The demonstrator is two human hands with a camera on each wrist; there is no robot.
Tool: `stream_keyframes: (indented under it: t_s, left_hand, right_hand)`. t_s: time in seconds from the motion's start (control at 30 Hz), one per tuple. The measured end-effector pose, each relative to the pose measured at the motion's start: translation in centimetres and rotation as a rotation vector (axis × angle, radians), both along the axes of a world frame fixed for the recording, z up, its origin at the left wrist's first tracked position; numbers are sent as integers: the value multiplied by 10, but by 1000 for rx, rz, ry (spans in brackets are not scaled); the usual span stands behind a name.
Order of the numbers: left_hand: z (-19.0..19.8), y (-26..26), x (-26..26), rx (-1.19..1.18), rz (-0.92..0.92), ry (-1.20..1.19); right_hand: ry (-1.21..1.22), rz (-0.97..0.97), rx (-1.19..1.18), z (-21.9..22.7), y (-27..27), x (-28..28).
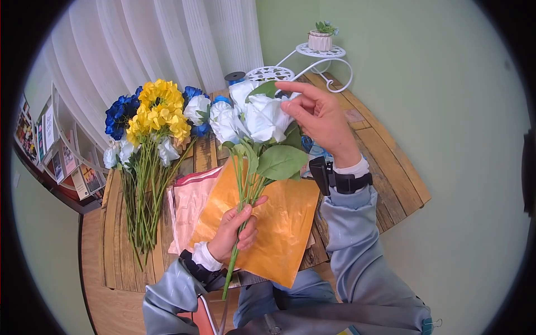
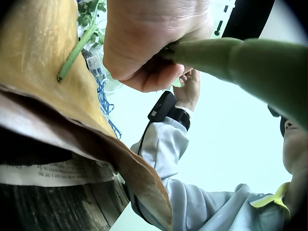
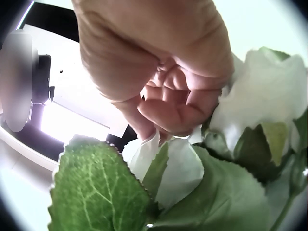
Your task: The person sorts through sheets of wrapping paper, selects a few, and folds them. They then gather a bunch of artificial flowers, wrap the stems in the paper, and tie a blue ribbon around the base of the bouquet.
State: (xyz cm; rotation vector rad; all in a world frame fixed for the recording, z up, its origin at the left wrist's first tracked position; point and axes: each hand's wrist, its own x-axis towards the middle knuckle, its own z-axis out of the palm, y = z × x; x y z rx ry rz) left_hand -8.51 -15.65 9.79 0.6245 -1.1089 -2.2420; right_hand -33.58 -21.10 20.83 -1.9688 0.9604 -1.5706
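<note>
Now left hand (image 1: 234,229) grips white roses (image 1: 254,120) stems; right hand (image 1: 318,114) pinches a bloom

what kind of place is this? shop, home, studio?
Probably a florist's or flower-arranging workspace, though a home craft corner can't be ruled out. A wooden table holds loose yellow, blue and white flowers and sheets of wrapping paper; the left hand grips a white rose bunch.
</note>
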Motion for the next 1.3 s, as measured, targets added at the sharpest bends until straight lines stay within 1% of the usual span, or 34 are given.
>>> stream_keyframes:
  t_s: [0.07,0.2,0.3,0.37,0.4,0.47,0.5,0.57,0.7,0.77,0.8,0.87,1.0,1.07,1.1,1.13,1.17,1.2,1.23,1.27,1.3]
  left_hand:
    - [1,1,-1,-2,-3,-6]
    - [1,1,-2,5,8,-9]
    - [2,1,-3,-4,21,-12]
    - [2,1,-4,-9,25,-15]
    - [1,1,-4,-21,27,-25]
    - [1,1,-4,-32,28,-36]
    - [1,1,-5,-48,40,-56]
    - [0,2,-6,-64,51,-75]
    - [-2,1,-5,-100,68,-85]
    - [-2,1,-5,-107,71,-86]
    - [-2,2,-5,-116,72,-96]
    - [-1,2,-5,-123,72,-105]
    - [-2,3,-5,-159,64,-122]
    - [-4,4,-6,-184,70,-120]
    - [-5,6,-8,-257,102,-152]
    - [-6,7,-9,-331,134,-183]
    - [-6,7,-9,-331,133,-183]
    - [-6,7,-10,-290,120,-160]
    - [-6,7,-10,-250,106,-137]
    - [-6,7,-9,-252,107,-136]
    - [-7,7,-9,-263,93,-146]
  right_hand:
    - [-142,91,219,6,8,1]
    - [-177,108,266,10,14,3]
    - [-156,88,242,11,15,11]
    - [-79,51,120,9,16,16]
    - [-79,51,120,7,15,18]
    - [75,-97,30,3,12,22]
    - [75,-97,30,3,13,25]
    - [212,-217,-2,6,17,28]
    - [192,-234,-1,3,12,31]
    - [45,-163,-32,-2,7,32]
    - [46,-163,-32,-4,4,32]
    - [-27,-151,-98,-8,0,31]
    - [-31,-182,-101,-8,-3,30]
    - [-83,-183,-67,-8,-3,29]
    - [-83,-184,-67,-6,-2,30]
    - [-171,-157,9,-4,0,30]
    - [-259,-130,86,-2,2,30]
    - [-259,-129,86,-2,1,29]
    - [-343,-91,80,-2,0,27]
    - [-426,-53,75,-1,-2,24]
    - [-425,-52,74,0,-2,22]
